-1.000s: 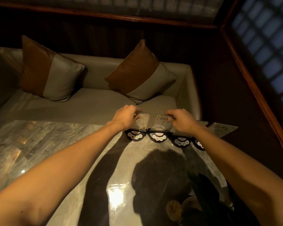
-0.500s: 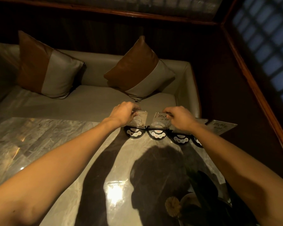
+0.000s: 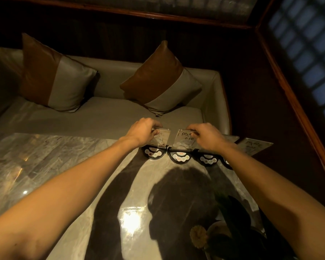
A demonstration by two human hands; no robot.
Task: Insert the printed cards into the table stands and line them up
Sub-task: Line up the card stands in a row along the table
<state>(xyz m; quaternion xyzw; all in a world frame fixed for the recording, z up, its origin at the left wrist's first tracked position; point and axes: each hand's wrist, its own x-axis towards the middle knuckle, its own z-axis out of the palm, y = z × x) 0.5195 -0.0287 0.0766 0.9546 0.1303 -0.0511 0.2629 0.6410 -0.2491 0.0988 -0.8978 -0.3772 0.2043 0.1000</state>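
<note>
The left hand (image 3: 141,133) is closing its fingers over the top edge of a clear acrylic card holder with a printed card (image 3: 160,136), which is standing upright in the first black half-round table stand with pale buttons (image 3: 154,152) at the far edge of the glossy grey marble table (image 3: 51,166). The right hand (image 3: 206,136) is pinching the top of the second clear holder with dark handwriting on its card (image 3: 184,138), sitting in the next black stand (image 3: 180,157) just beside the first. Two more black stands (image 3: 207,159) are lining up to the right, partly hidden by the right forearm, and another printed card (image 3: 254,146) is leaning tilted at the table's right corner. Behind the table, a beige upholstered bench (image 3: 105,117) is carrying two brown-and-grey cushions (image 3: 161,79)
</note>
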